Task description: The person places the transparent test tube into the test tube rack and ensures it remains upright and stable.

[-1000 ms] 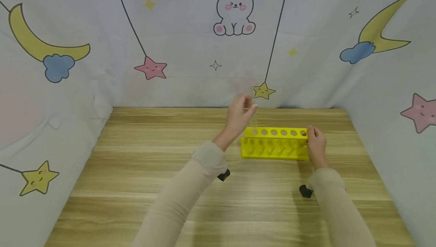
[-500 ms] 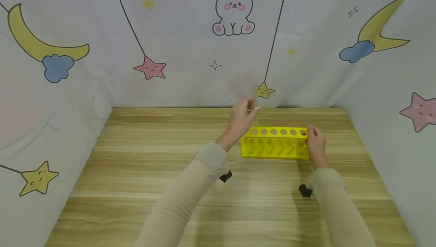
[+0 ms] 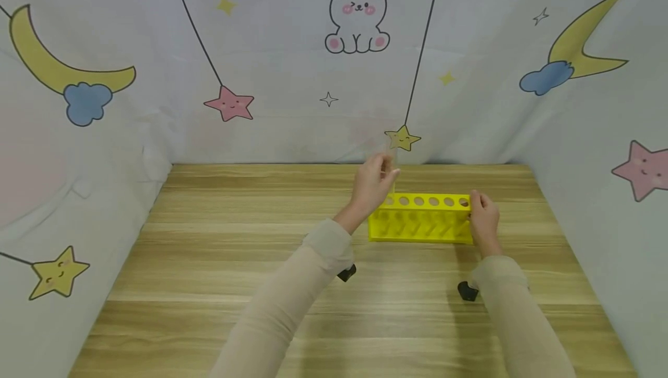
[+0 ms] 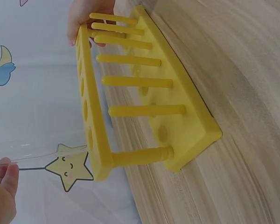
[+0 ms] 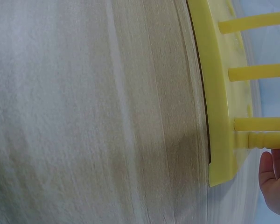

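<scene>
I have my left fingers (image 4: 10, 178) pinching the clear tube (image 4: 44, 151) near-upright by the leftmost hole (image 4: 89, 139) of the yellow rack (image 3: 420, 207), right fingers (image 3: 475, 201) gripping its right end.

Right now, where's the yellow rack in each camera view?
Head: the yellow rack sits right of centre.
Left wrist: middle, reaching nearly to the top, seen sideways.
Right wrist: right side, cut off by the frame.
Shared landmark: the right hand, at one end of it in every view.

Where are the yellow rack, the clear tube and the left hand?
Yellow rack (image 3: 426, 202): head view, top bar between holes.
Clear tube (image 4: 43, 150): left wrist view, its side.
Left hand (image 3: 371, 182): head view, its back.
</scene>
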Demonstrator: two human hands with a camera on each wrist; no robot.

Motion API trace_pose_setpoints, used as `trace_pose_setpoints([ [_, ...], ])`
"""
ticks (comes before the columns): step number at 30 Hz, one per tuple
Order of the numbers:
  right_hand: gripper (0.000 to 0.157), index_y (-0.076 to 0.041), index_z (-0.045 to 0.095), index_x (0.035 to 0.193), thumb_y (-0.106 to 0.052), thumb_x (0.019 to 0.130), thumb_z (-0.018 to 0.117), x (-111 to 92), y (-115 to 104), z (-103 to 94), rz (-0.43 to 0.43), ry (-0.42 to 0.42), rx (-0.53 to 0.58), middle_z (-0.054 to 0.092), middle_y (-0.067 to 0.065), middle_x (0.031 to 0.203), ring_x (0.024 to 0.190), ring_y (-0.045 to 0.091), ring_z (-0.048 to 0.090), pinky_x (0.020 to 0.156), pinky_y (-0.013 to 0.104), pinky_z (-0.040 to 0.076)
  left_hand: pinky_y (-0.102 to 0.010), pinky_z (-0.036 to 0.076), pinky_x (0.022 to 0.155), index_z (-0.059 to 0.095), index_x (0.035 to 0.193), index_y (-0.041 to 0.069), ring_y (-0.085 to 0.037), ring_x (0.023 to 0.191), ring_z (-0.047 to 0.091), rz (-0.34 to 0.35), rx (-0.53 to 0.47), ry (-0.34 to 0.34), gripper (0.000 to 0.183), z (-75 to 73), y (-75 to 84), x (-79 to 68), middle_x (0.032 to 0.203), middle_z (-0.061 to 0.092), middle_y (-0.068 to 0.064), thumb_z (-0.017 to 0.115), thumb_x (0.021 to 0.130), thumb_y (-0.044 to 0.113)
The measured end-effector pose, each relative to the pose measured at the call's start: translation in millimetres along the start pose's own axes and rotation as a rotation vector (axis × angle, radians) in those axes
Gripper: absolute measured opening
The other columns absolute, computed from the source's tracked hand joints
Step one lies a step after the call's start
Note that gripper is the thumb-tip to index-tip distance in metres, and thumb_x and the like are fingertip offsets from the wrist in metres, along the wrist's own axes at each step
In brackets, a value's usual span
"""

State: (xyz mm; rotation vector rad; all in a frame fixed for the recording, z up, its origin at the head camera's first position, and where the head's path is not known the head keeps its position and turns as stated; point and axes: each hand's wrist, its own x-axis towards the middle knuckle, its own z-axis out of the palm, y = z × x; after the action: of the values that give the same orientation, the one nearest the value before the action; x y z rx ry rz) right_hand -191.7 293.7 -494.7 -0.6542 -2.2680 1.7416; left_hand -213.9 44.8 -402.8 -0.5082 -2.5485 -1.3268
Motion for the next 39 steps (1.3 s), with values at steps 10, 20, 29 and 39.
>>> trace_pose_setpoints([
  [10,0.035,-0.012,0.045,0.071,-0.04,0.091,0.04,2,1,-0.6,-0.01,0.01,-0.002,0.055,-0.015,0.076,0.07,0.001,0.051,0.055,0.013,0.041,-0.013,0.047,0.071,0.053,0.106,0.004,-0.011,0.081,0.051,0.007,0.041,-0.027,0.027,4.8,-3.3,-3.3,0.086,0.053,-0.003,0.057,0.086,0.021],
  [20,0.036,-0.011,0.045,0.072,-0.042,0.09,0.04,2,0,0.4,0.021,0.009,-0.016,0.055,-0.014,0.077,0.07,0.005,0.05,0.056,0.014,0.041,-0.012,0.046,0.071,0.051,0.103,0.007,-0.011,0.081,0.049,0.0,0.047,-0.042,0.022,8.0,-5.4,-7.1,0.087,0.051,-0.003,0.057,0.086,0.021],
  [29,0.036,-0.011,0.047,0.073,-0.042,0.091,0.04,1,-1,0.6,0.02,0.017,-0.027,0.055,-0.015,0.076,0.069,0.006,0.05,0.056,0.014,0.041,-0.012,0.046,0.067,0.051,0.097,0.007,-0.011,0.077,0.05,-0.001,0.068,-0.034,0.018,14.7,-11.8,-8.5,0.084,0.051,-0.002,0.058,0.085,0.019],
  [39,0.035,-0.011,0.046,0.072,-0.041,0.091,0.04,1,0,0.9,0.005,0.021,-0.02,0.056,-0.014,0.075,0.067,0.004,0.05,0.055,0.014,0.041,-0.015,0.045,0.065,0.052,0.097,0.008,-0.012,0.076,0.051,-0.008,0.096,-0.061,0.019,17.4,-14.8,-13.4,0.081,0.049,-0.002,0.058,0.085,0.021],
])
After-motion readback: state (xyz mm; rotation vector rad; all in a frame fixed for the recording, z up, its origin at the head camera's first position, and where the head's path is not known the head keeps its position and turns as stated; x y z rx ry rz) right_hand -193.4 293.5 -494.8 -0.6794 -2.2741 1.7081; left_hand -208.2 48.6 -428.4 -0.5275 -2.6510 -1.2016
